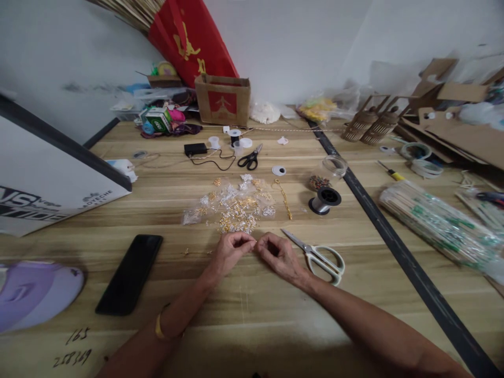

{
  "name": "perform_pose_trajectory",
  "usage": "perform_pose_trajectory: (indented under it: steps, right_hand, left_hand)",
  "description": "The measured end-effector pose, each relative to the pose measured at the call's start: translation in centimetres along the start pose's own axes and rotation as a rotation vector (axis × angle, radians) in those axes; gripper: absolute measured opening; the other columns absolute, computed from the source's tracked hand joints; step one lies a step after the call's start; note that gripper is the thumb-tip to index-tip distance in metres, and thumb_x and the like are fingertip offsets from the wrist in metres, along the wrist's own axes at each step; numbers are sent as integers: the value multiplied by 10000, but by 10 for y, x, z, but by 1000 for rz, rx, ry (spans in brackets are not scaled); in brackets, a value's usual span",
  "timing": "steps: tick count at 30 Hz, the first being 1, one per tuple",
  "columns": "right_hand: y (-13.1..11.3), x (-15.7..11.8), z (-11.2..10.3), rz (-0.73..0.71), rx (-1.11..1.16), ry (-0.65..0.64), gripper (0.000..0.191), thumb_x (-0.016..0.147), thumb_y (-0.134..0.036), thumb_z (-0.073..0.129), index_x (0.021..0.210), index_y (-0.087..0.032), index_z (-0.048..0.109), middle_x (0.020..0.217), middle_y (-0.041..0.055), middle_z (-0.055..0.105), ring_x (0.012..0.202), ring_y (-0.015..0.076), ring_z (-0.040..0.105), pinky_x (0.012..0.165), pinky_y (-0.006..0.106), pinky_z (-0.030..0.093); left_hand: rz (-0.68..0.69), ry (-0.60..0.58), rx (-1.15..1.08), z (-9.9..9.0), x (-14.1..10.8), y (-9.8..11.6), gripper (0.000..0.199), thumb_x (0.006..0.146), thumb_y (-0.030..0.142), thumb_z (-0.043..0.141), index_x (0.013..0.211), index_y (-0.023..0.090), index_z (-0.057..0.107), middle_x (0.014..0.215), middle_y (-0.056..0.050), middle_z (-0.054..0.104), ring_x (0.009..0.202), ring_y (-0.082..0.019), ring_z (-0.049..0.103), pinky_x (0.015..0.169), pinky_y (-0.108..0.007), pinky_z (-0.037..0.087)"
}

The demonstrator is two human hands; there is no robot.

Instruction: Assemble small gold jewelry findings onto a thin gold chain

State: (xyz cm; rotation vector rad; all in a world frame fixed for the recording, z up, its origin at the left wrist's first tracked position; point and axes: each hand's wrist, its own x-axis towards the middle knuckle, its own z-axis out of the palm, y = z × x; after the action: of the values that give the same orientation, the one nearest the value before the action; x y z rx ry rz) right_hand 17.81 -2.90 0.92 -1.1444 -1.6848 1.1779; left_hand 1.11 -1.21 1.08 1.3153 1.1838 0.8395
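My left hand point(232, 253) and my right hand point(280, 257) are pinched closed, their fingertips nearly meeting over the wooden table point(252, 336). Whatever they hold is too small to name. Just beyond the fingertips lies a pile of gold and silver beads and findings point(239, 215), partly on clear plastic bags point(192, 214). Scissors with pale handles point(323, 262) lie beside my right hand, blades toward the pile. A gold chain point(284, 199) rests right of the pile. Farther right stand a spool of silvery wire point(326, 199) and a clear jar with dark beads point(323, 181).
A black phone point(129, 275) and a purple-white object point(39, 294) lie at left. Black scissors point(250, 158) and a black adapter point(195, 149) sit behind the pile. Wrapped sticks point(437, 223) lie at right. A paper bag point(223, 102) stands at the back.
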Motion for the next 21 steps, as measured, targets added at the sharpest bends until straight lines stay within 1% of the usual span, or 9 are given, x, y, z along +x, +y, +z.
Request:
perform_pose_trajectory:
  steps: [8,21]
  right_hand:
    - [0,0,-1,5,-12,-9,196,847,-315,503,725,-164,532,609,-13,480,570,112,431,525,221,356]
    - [2,0,-1,-7,-3,-23,158,837,-278,515,735,-160,538,623,-3,501,581,113,440,526,219,366]
  left_hand:
    - [10,-12,16,0,0,1,120,705,243,639,698,128,672,630,-12,630,609,-116,551,590,-210,429]
    - [12,18,15,0,0,3,114,695,240,641,688,129,667,625,-14,632,607,-122,554,594,-217,435]
